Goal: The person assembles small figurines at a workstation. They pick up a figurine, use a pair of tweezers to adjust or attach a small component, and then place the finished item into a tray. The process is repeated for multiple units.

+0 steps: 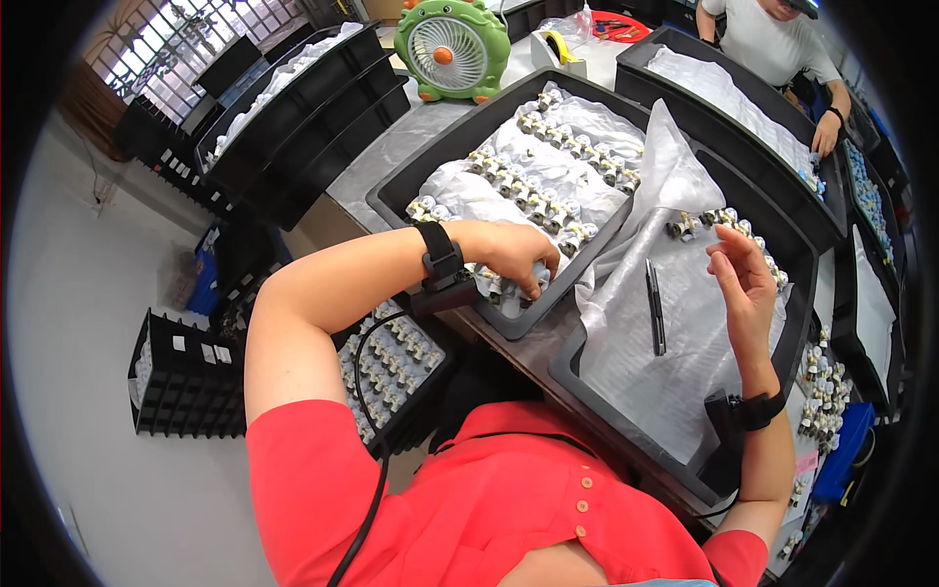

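Head view: A worker in a red button-front top spans two black trays, one hand at each. The left hand [518,258] reaches into the near corner of the left tray [514,328], its fingers bent downward and drawn narrow against small capped metal parts [533,191]; whether they grip one cannot be told, as the hand covers the spot. More of these parts stand in rows beyond the left fingertips, between bands of crumpled pale liner.

The right hand [745,284] hangs over the right tray [611,421], its fingers loosely curved and partly spread, the thumb near the forefinger. Just beyond those fingers runs a cluster of similar parts [685,227], and to their left a black pen [655,308] lies on the pale liner sheet [631,367]. A raised fold of white sheet [677,166] peaks between the two hands, nearer the right fingers.

Black bands circle both wrists. Below the left forearm, a lower tray shows further rows of parts [391,367]. Well beyond the left fingers stands a green fan [442,54] beside a roll of yellow tape [559,49]. Far past the right fingers, a co-worker [768,44] in white rests a hand [827,135] at another tray.
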Tool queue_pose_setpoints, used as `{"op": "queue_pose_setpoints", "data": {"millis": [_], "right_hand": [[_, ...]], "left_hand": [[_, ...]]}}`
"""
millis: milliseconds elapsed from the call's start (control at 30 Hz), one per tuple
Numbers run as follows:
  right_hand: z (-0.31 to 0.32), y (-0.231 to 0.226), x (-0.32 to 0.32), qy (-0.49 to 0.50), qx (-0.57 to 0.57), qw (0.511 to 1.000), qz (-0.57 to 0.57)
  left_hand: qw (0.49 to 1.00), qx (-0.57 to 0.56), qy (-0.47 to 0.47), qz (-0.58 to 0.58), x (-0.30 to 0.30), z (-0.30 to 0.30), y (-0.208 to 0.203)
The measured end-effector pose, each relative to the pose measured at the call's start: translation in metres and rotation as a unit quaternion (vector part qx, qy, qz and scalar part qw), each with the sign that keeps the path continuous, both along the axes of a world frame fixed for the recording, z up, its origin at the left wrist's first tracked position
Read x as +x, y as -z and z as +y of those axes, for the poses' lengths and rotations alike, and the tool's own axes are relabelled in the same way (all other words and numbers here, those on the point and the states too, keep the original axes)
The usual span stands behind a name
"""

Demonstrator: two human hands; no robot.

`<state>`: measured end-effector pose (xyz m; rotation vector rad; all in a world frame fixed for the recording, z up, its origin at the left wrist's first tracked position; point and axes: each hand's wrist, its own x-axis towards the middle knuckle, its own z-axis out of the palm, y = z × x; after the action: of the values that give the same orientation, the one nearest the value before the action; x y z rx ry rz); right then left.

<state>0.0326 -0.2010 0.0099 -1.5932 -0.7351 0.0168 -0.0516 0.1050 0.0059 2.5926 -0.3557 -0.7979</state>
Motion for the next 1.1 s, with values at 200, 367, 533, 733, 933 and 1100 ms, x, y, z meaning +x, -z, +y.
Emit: {"op": "queue_pose_setpoints", "data": {"millis": [200, 367, 533, 733, 933, 1100], "right_hand": [[0.000, 0.000, 0.000, -0.017, -0.007, 0.999, 0.026], [0.001, -0.001, -0.002, -0.034, -0.011, 0.999, 0.034], [0.000, -0.003, -0.002, -0.033, -0.003, 0.999, 0.038], [-0.002, -0.003, -0.002, -0.035, -0.008, 0.999, 0.036], [-0.002, -0.005, -0.003, -0.036, -0.013, 0.999, 0.035], [-0.004, -0.008, -0.004, -0.035, -0.032, 0.998, 0.032]], "left_hand": [[0.989, 0.008, 0.013, -0.146, -0.009, -0.003, 0.009], [0.995, 0.038, 0.027, -0.091, -0.003, 0.001, 0.016], [0.997, 0.024, 0.010, -0.072, -0.006, -0.007, 0.003], [0.991, 0.091, 0.039, -0.090, -0.019, -0.020, 0.010], [0.998, 0.002, -0.016, -0.062, -0.025, -0.004, -0.009], [0.988, 0.035, -0.034, -0.147, -0.019, 0.028, -0.004]]}}
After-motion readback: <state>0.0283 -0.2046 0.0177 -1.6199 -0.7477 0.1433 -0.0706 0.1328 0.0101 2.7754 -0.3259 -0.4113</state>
